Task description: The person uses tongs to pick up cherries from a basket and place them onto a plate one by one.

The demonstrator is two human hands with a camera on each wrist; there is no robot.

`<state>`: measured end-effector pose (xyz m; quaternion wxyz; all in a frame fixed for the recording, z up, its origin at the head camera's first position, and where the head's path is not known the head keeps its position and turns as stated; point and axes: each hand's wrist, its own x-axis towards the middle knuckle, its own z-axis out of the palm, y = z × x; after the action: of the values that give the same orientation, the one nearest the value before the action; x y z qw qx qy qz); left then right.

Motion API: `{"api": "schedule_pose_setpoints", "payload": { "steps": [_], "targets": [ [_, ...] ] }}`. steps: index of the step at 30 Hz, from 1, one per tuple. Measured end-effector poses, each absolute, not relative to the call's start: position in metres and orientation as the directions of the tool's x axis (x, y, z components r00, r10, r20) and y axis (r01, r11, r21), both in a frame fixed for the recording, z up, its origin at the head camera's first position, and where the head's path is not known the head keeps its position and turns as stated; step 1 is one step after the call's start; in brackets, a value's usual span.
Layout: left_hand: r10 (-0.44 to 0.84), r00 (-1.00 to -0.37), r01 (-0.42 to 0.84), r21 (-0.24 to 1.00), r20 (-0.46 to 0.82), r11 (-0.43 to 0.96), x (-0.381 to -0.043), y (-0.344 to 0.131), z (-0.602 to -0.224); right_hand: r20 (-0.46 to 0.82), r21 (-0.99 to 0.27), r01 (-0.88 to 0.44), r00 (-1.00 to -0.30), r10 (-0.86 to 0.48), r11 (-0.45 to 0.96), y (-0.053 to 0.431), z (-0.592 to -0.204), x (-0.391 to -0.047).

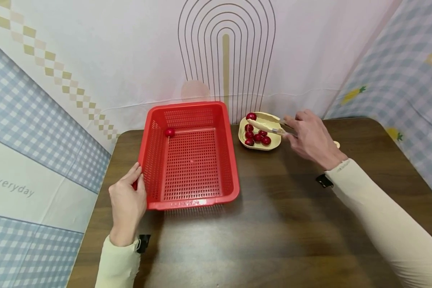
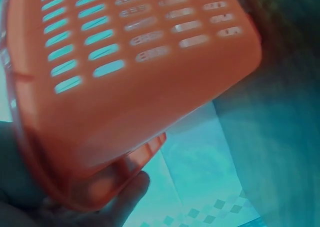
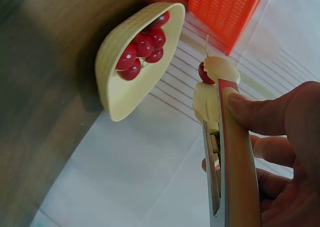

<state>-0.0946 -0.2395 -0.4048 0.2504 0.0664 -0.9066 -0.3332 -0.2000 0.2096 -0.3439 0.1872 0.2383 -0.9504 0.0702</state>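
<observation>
My left hand [image 1: 127, 202] grips the left rim of a red plastic basket [image 1: 198, 201] with slotted walls. The left wrist view shows the basket's outer side close up, with fingers curled at its edge. One cherry [image 1: 170, 132] with a stem lies in the basket's far left part. Over on the right, my right hand [image 1: 311, 138] holds a pair of tongs [image 3: 237, 157] with cream tips. Between those tips is a cherry [image 3: 206, 73], stem up, above a cream bowl [image 1: 275, 141]. Several more cherries [image 1: 257, 138] sit in the bowl.
Everything stands on a dark wooden table [image 1: 273, 240]. Behind it hangs a pale cloth [image 1: 140, 52] printed with arches, and a blue checked cloth [image 1: 399, 72] drapes at the right. The bowl stands close beside the basket's right wall.
</observation>
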Motion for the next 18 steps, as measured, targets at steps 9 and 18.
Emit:
{"api": "schedule_pose_setpoints", "payload": {
  "steps": [9, 18],
  "targets": [
    [-0.283, -0.896, 0.050, 0.711, 0.343, 0.702, -0.076, -0.243, -0.413, 0.366, -0.020, -0.445, -0.836, -0.408, 0.895, 0.225, -0.360, -0.202],
    [-0.248, -0.946, -0.002, 0.758, 0.210, 0.652, -0.066, -0.244, -0.415, 0.363, -0.008, -0.443, -0.837, -0.410, 0.897, 0.232, -0.372, -0.207]
  ]
}}
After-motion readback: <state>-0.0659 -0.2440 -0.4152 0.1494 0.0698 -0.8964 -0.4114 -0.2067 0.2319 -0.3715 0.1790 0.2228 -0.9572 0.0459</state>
